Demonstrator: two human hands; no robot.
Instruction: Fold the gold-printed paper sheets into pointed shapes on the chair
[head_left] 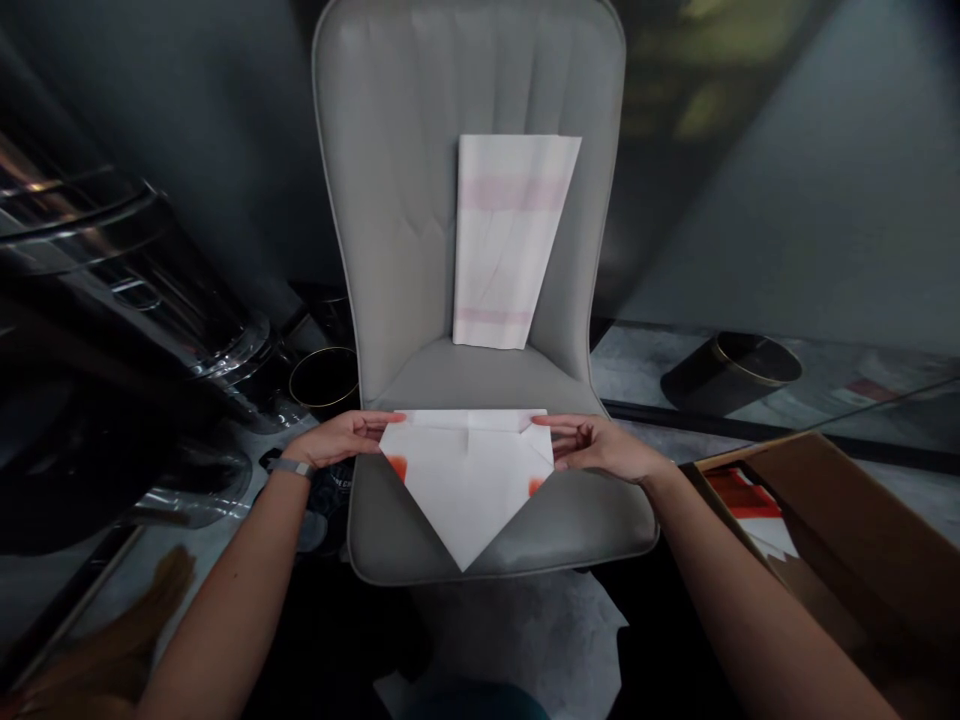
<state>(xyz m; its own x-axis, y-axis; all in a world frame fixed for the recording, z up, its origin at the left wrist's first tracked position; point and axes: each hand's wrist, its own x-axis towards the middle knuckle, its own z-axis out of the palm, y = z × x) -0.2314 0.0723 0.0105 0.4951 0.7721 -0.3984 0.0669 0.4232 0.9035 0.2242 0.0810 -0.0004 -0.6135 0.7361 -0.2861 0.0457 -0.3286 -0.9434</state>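
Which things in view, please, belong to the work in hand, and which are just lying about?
Seemingly part of it:
white folded paper, held between left hand and right hand
grey chair, beneath it
second folded paper against the chair's back, probably related

Apparently just lying about:
gold-rimmed black bin, left of the chair
cardboard box at right, contents possibly related

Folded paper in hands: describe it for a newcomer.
Find the gray upholstered chair. Over its seat, the left hand and right hand hold the folded white paper by its sides. Its pointed lower end and two orange patches distinguish it from the pink-banded paper against the backrest.
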